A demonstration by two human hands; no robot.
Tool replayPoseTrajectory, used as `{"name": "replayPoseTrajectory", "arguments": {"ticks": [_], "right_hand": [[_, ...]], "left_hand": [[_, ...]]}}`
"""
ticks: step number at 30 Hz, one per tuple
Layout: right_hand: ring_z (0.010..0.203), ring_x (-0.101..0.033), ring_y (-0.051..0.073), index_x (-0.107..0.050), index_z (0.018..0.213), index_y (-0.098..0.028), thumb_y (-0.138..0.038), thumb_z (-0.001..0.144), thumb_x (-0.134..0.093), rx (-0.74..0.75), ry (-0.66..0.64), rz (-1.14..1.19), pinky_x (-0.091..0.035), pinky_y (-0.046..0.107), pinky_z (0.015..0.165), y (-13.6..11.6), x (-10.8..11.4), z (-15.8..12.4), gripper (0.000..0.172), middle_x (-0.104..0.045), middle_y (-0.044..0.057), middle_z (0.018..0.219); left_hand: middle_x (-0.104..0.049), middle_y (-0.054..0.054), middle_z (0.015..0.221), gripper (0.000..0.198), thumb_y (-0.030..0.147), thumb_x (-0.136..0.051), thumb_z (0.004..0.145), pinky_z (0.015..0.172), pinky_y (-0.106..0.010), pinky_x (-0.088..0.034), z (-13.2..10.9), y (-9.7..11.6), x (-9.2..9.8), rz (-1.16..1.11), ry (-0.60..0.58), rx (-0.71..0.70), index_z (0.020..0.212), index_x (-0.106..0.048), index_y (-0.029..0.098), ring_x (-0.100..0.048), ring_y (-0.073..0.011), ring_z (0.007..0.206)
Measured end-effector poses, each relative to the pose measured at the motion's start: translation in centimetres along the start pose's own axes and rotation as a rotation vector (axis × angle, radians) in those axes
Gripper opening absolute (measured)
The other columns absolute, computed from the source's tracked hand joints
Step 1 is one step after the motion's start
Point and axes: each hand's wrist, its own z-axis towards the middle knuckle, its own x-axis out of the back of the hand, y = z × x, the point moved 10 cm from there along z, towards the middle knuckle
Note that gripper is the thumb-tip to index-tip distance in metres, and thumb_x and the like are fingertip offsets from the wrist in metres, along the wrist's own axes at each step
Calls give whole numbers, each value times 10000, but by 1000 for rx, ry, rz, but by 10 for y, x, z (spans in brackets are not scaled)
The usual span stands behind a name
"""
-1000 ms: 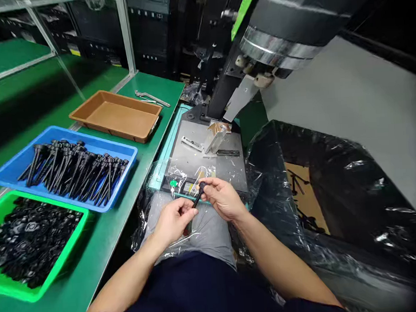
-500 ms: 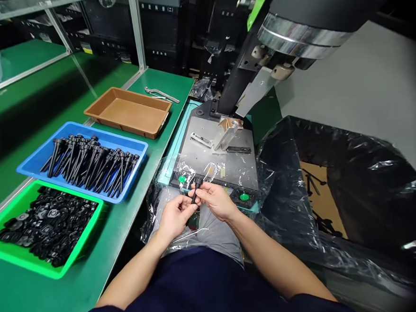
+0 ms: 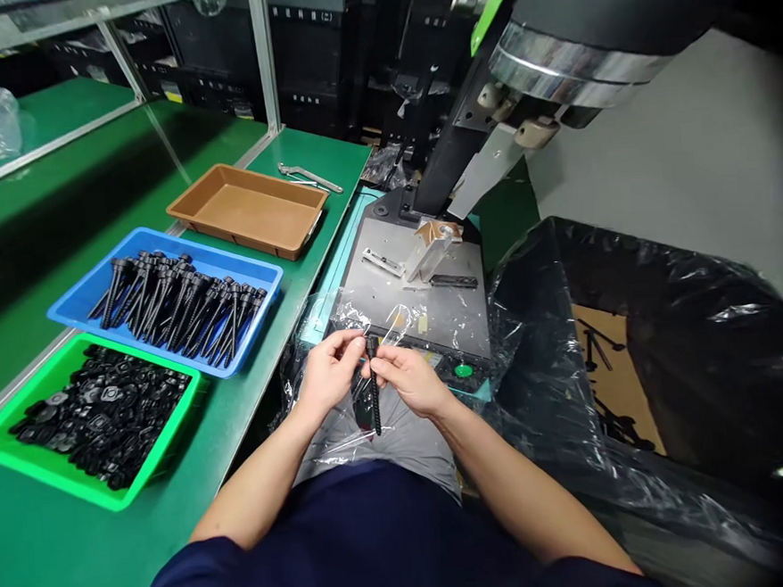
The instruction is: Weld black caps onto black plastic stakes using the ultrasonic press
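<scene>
Above my lap, a black ribbed stem with a thicker head (image 3: 376, 406) hangs upright, head up. My right hand (image 3: 412, 380) pinches it between thumb and fingers just below the head. At the head's left side, my left hand (image 3: 330, 371) closes thumb and fingertips on it; whether a smaller piece sits between those fingertips is hidden. To the left, a blue tray (image 3: 71, 309) carries many similar black stems. Nearer me, a green tray (image 3: 55, 473) is filled with small flat black pieces.
Ahead stands a press machine with a metal bed (image 3: 392, 307), a metal fixture (image 3: 427, 257) and a green button (image 3: 463, 371). A brown tray (image 3: 244, 210) and a wrench (image 3: 309, 176) lie on the green bench. At right, a box lined with black plastic (image 3: 534, 319) holds black parts.
My left hand has moved up from the stem's lower part to its head. The stem now hangs more upright, with its lower length showing. The view has shifted slightly.
</scene>
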Motion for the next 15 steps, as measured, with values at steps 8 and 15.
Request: {"name": "replayPoseTrajectory", "arguments": {"ticks": [8, 15], "right_hand": [[586, -454, 113, -653, 782, -176, -463, 846, -652, 3, -8, 49, -364, 255, 568, 6, -3, -2, 294, -609, 11, 749], [623, -454, 124, -651, 824, -172, -496, 817, -686, -8, -7, 147, -364, 252, 578, 20, -7, 6, 326, -580, 12, 743]], "left_hand": [[-696, -18, 665, 322, 379, -637, 825, 653, -288, -534, -6, 0, -1, 1, 44, -35, 1024, -734, 145, -640, -158, 622], [-721, -69, 851, 376, 283, -687, 755, 650, -296, -556, -10, -5, 0, -79, 41, -16, 1095, -710, 125, -644, -147, 640]]}}
